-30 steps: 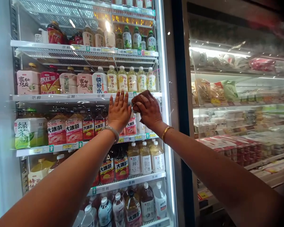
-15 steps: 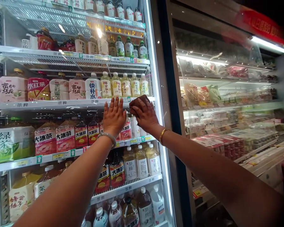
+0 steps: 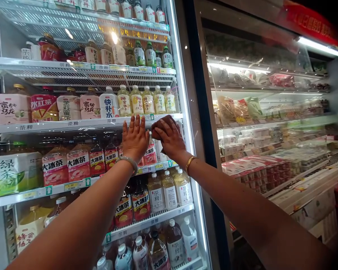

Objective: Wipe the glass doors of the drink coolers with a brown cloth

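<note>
My left hand [image 3: 135, 137] lies flat with its fingers spread on the glass door [image 3: 157, 195] of a drinks fridge, at the height of the second shelf's edge. Right beside it, my right hand [image 3: 171, 139] presses a dark brown cloth [image 3: 159, 126] against the same glass, fingers bent over it. The two hands almost touch. A pale bangle is on my left wrist and a gold one on my right. Behind the glass stand yellow-labelled bottles [image 3: 142, 100] above the hands and red-labelled tea bottles [image 3: 79, 165] below and to the left.
The fridge has several wire shelves full of bottles, and a lit strip runs down its right frame [image 3: 186, 123]. A dark post [image 3: 202, 131] separates it from an open chiller [image 3: 270, 165] with packaged food on the right.
The view has swung a little to the right and upward. Both hands stay on the glass, side by side; my right hand with the cloth has slid slightly down and left.
</note>
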`<state>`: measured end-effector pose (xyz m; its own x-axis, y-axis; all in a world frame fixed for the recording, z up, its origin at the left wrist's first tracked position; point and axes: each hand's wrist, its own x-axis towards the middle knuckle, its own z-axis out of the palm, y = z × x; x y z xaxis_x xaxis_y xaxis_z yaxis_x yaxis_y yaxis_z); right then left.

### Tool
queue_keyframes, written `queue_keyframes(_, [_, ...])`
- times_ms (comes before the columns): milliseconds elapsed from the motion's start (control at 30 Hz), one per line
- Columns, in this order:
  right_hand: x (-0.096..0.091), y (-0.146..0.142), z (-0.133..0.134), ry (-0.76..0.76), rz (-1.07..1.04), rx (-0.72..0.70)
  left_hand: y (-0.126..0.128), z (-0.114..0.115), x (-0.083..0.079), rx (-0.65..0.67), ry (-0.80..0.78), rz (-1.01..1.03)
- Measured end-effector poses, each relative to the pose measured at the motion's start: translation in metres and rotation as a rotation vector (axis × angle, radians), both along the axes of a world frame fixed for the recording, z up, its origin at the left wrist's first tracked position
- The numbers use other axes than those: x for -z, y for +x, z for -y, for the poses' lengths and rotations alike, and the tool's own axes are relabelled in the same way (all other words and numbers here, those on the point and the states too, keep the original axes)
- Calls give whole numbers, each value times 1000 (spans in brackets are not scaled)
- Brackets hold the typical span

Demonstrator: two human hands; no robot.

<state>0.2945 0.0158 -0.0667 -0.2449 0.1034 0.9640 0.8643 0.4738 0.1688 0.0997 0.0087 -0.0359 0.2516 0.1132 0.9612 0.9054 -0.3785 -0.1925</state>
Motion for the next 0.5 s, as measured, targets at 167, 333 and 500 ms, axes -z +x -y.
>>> queue_keyframes(167, [-28, 14, 0, -1, 72, -44, 15, 3, -4, -66, -83, 88])
queue_keyframes(333, [4, 21, -14, 78, -125, -58, 54, 6, 3, -66, -131, 26])
queue_keyframes(500, [4, 45, -16, 84, 59, -72, 77, 0, 16, -31, -112, -18])
